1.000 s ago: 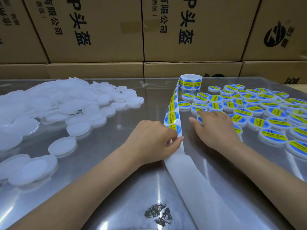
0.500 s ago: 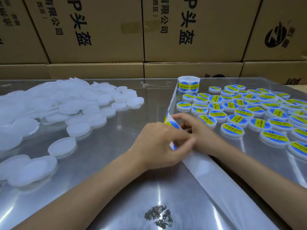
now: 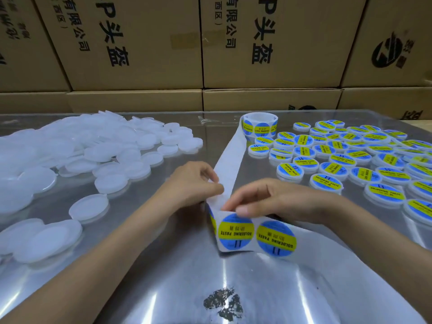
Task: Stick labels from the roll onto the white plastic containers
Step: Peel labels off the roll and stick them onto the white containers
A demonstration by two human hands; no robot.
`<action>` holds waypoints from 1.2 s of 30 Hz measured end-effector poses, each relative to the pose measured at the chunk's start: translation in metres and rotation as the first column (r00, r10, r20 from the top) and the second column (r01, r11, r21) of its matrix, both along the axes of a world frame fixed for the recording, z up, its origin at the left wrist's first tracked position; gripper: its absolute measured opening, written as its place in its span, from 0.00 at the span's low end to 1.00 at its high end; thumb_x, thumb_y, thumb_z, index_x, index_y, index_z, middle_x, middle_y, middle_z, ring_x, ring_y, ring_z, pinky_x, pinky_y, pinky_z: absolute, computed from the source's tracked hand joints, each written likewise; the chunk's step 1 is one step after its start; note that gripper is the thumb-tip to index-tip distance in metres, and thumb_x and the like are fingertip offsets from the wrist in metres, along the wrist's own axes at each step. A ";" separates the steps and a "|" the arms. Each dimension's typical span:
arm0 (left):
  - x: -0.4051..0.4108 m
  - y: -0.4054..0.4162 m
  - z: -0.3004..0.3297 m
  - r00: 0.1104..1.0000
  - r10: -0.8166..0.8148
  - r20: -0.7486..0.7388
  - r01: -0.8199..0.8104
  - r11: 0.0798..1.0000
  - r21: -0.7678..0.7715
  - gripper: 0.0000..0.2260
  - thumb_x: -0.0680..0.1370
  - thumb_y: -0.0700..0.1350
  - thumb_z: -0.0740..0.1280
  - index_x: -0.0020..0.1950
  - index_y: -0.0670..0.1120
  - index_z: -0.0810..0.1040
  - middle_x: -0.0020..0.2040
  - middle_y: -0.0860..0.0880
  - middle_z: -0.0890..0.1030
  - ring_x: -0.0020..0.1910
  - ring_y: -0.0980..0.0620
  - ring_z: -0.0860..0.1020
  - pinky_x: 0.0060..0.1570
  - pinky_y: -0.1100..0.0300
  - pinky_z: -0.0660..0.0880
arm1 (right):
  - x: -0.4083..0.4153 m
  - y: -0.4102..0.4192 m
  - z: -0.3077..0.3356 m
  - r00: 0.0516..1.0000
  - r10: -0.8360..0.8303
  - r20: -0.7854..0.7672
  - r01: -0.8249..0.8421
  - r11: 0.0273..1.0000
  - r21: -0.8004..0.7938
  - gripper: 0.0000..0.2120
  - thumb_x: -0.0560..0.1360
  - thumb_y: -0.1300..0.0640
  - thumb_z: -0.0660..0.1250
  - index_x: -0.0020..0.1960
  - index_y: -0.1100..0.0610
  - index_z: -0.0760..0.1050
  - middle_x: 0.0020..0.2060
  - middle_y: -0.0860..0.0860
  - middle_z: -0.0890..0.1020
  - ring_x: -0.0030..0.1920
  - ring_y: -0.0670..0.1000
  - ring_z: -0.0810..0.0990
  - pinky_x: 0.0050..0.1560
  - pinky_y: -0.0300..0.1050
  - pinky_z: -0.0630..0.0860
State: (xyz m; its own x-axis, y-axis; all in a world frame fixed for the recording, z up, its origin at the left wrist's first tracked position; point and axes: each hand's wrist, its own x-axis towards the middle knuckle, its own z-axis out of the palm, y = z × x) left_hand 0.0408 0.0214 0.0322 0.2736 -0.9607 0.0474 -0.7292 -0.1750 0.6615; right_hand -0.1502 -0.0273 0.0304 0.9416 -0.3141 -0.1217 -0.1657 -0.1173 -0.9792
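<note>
- head view: left hand (image 3: 196,183) pinches the backing strip (image 3: 230,157).
- right hand (image 3: 278,199) pinches a label (image 3: 235,232) on the strip.
- label roll (image 3: 260,126) at 12 o'clock; unlabelled containers (image 3: 77,157) at 10 o'clock.

Round labels (image 3: 235,234) read "SOLDERING PASTE"; cardboard boxes (image 3: 131,43) bear "头盔" and "有限公司".

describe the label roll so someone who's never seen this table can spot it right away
Start at the cardboard boxes stacked behind the shiny metal table. Just in front of them, at the table's far edge near the middle, stands the label roll. Unlike the flat labelled containers to its right, it is a hollow ring trailing a white strip toward the hands.
</note>
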 end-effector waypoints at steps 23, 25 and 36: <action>0.007 -0.003 0.001 0.971 0.233 0.060 -0.197 0.913 -0.359 0.26 0.67 0.54 0.73 0.60 0.52 0.67 0.51 0.54 0.65 0.46 0.57 0.69 0.47 0.57 0.70 | 0.022 -0.012 0.001 0.999 -0.049 -0.002 0.049 0.998 -0.047 0.18 0.68 0.70 0.61 0.49 0.54 0.82 0.42 0.48 0.85 0.46 0.44 0.82 0.48 0.34 0.76; 0.017 -0.004 0.004 0.966 0.259 0.004 -0.251 0.940 -0.230 0.26 0.68 0.51 0.74 0.61 0.49 0.66 0.53 0.52 0.66 0.46 0.54 0.70 0.46 0.58 0.70 | 0.022 -0.019 0.005 0.995 0.094 -0.039 -0.094 0.996 0.009 0.14 0.70 0.62 0.62 0.51 0.55 0.82 0.46 0.50 0.85 0.49 0.45 0.82 0.51 0.35 0.75; 0.032 0.018 0.039 0.994 -0.113 -0.007 0.109 0.939 0.327 0.07 0.72 0.41 0.67 0.37 0.47 0.70 0.24 0.55 0.74 0.24 0.57 0.77 0.26 0.68 0.70 | 0.102 -0.126 0.028 0.797 -0.584 -0.154 0.465 0.756 -0.461 0.28 0.80 0.40 0.49 0.36 0.52 0.81 0.38 0.48 0.81 0.40 0.47 0.76 0.43 0.34 0.70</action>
